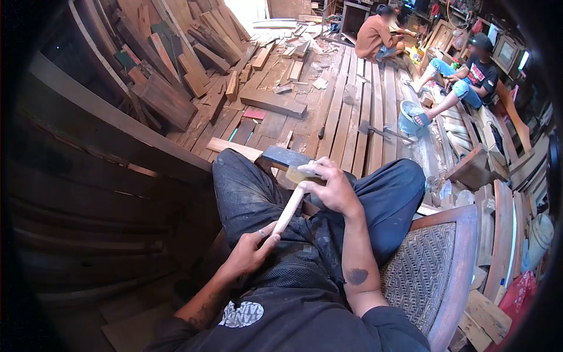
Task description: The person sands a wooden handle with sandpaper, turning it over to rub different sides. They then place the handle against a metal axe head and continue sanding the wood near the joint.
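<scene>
A pale wooden stick (290, 210) slants up from my lap toward my knees. Its lower end is in my left hand (252, 251), with the fingers closed round it. At the upper end my right hand (332, 186) grips a small yellowish block (297, 175), its fingers bent over the block and the stick's tip. Just beyond, a dark grey block (285, 156) lies between my knees, close to the yellowish block. Whether these two touch I cannot tell. A light board (234, 148) sticks out past my left knee.
Planks and offcuts (170, 64) lean at the left. On the slatted floor lie a thick beam (273, 102) and a hammer-like tool (373, 129), near a bucket (410, 117). Two seated people (375, 36) (478, 76) are at the upper right. A woven chair (422, 267) stands beside me.
</scene>
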Demonstrator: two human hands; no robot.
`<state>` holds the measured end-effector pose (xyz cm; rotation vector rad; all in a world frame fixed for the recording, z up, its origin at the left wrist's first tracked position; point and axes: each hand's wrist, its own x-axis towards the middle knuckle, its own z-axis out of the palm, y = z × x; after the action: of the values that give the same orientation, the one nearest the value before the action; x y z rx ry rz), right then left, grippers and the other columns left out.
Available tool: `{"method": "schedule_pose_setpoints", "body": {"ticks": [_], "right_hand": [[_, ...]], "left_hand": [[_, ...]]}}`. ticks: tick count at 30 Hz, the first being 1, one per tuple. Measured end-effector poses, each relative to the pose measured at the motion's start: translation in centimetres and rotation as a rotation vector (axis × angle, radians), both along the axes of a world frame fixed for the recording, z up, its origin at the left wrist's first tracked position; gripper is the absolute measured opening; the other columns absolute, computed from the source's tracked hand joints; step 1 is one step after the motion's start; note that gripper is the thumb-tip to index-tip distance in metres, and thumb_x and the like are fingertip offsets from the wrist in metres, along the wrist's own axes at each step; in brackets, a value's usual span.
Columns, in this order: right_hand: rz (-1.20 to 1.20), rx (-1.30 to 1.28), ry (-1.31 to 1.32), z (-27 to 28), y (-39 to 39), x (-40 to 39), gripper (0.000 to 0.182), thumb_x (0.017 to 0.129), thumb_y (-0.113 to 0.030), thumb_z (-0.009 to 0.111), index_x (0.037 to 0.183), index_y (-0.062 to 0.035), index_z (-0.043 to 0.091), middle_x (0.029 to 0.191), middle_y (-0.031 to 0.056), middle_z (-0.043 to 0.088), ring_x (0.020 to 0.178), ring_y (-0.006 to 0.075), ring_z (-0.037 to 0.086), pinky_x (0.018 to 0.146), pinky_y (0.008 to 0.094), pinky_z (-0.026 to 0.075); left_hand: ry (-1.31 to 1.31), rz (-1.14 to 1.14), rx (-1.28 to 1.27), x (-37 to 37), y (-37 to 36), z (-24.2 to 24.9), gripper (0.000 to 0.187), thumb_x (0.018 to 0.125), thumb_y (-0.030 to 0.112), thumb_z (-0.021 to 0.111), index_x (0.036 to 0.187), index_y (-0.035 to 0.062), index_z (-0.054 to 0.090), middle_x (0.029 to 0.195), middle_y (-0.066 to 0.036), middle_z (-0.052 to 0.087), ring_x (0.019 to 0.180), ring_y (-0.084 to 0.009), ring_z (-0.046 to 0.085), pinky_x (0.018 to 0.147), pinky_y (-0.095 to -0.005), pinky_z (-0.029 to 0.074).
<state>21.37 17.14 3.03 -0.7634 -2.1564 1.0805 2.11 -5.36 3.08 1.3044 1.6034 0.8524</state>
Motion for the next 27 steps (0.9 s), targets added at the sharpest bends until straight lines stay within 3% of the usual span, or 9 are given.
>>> {"method": "schedule_pose_setpoints", "body": {"ticks": [5, 6, 9, 14, 17, 20, 22, 25, 27], "right_hand": [[0.165, 0.175, 0.050, -0.8, -0.5, -1.3, 0.042, 0.089, -0.019, 0.087, 0.128, -0.0036, 0.080, 0.114, 0.0133, 0.072, 0.110, 0.0287, 0.069, 0.098, 0.0372, 0.055], [0.151, 0.024, 0.063, -0.1, -0.5, -0.9, 0.041, 0.089, -0.022, 0.086, 0.125, -0.0047, 0.081, 0.117, 0.0159, 0.072, 0.119, 0.0336, 0.067, 0.107, 0.0421, 0.051], [-0.082, 0.023, -0.003, -0.6, 0.3, -0.4, 0.041, 0.089, -0.022, 0.086, 0.125, -0.0045, 0.081, 0.116, 0.0160, 0.072, 0.118, 0.0332, 0.066, 0.107, 0.0422, 0.051], [0.140, 0.113, 0.037, -0.9, -0.4, -1.1, 0.038, 0.089, -0.022, 0.087, 0.123, -0.0069, 0.083, 0.117, 0.0134, 0.072, 0.117, 0.0333, 0.068, 0.107, 0.0431, 0.052], [-0.031, 0.126, -0.008, -0.7, -0.1, -0.9, 0.036, 0.090, -0.019, 0.087, 0.123, -0.0059, 0.082, 0.114, 0.0130, 0.071, 0.111, 0.0305, 0.070, 0.102, 0.0397, 0.055], [-0.157, 0.167, 0.004, -1.5, 0.2, -1.2, 0.035, 0.089, -0.020, 0.087, 0.121, -0.0070, 0.083, 0.114, 0.0133, 0.071, 0.110, 0.0313, 0.071, 0.101, 0.0400, 0.055], [-0.103, 0.243, 0.008, -1.7, 0.1, -1.3, 0.034, 0.089, -0.020, 0.087, 0.120, -0.0071, 0.083, 0.112, 0.0129, 0.071, 0.110, 0.0315, 0.070, 0.100, 0.0405, 0.055], [0.012, 0.107, 0.038, -1.5, 0.2, -1.1, 0.034, 0.089, -0.021, 0.087, 0.119, -0.0073, 0.083, 0.111, 0.0130, 0.072, 0.112, 0.0319, 0.070, 0.101, 0.0410, 0.054], [-0.098, 0.192, 0.000, -1.4, 0.5, -0.9, 0.033, 0.091, -0.023, 0.086, 0.119, -0.0068, 0.083, 0.111, 0.0136, 0.072, 0.113, 0.0317, 0.069, 0.102, 0.0408, 0.054]], "left_hand": [[-0.011, 0.005, -0.021, -0.1, -0.1, 0.0, 0.048, 0.115, 0.025, 0.060, 0.158, 0.0031, 0.058, 0.113, -0.010, 0.076, 0.107, -0.0109, 0.064, 0.101, -0.0309, 0.051], [-0.001, 0.003, -0.034, -0.1, -0.1, 0.0, 0.048, 0.115, 0.024, 0.060, 0.158, 0.0031, 0.058, 0.113, -0.009, 0.076, 0.107, -0.0109, 0.064, 0.101, -0.0308, 0.051], [0.012, -0.004, -0.045, -0.1, -0.1, 0.0, 0.048, 0.115, 0.024, 0.059, 0.158, 0.0030, 0.058, 0.112, -0.009, 0.076, 0.107, -0.0108, 0.063, 0.100, -0.0306, 0.051], [-0.018, 0.010, -0.057, -0.2, -0.2, -0.3, 0.048, 0.115, 0.024, 0.059, 0.157, 0.0013, 0.058, 0.111, -0.009, 0.076, 0.105, -0.0110, 0.064, 0.099, -0.0308, 0.052], [0.024, 0.006, -0.063, -0.1, -0.1, 0.3, 0.049, 0.115, 0.025, 0.059, 0.157, 0.0006, 0.058, 0.110, -0.009, 0.075, 0.103, -0.0110, 0.063, 0.098, -0.0306, 0.052], [0.031, 0.016, 0.050, -0.2, -0.2, -1.2, 0.048, 0.113, 0.028, 0.062, 0.155, 0.0040, 0.061, 0.093, -0.017, 0.073, 0.086, -0.0156, 0.069, 0.085, -0.0361, 0.056], [0.043, 0.004, 0.038, -0.2, 0.0, -0.8, 0.048, 0.113, 0.028, 0.062, 0.155, 0.0039, 0.061, 0.095, -0.018, 0.075, 0.088, -0.0170, 0.071, 0.087, -0.0363, 0.056], [0.040, 0.003, 0.047, -0.3, -0.4, -1.0, 0.049, 0.113, 0.028, 0.062, 0.155, 0.0036, 0.061, 0.099, -0.020, 0.076, 0.094, -0.0190, 0.074, 0.091, -0.0366, 0.056], [0.032, 0.004, 0.055, -0.2, -0.2, -1.0, 0.049, 0.113, 0.028, 0.062, 0.155, 0.0035, 0.061, 0.103, -0.021, 0.077, 0.098, -0.0200, 0.075, 0.094, -0.0366, 0.056]]}}
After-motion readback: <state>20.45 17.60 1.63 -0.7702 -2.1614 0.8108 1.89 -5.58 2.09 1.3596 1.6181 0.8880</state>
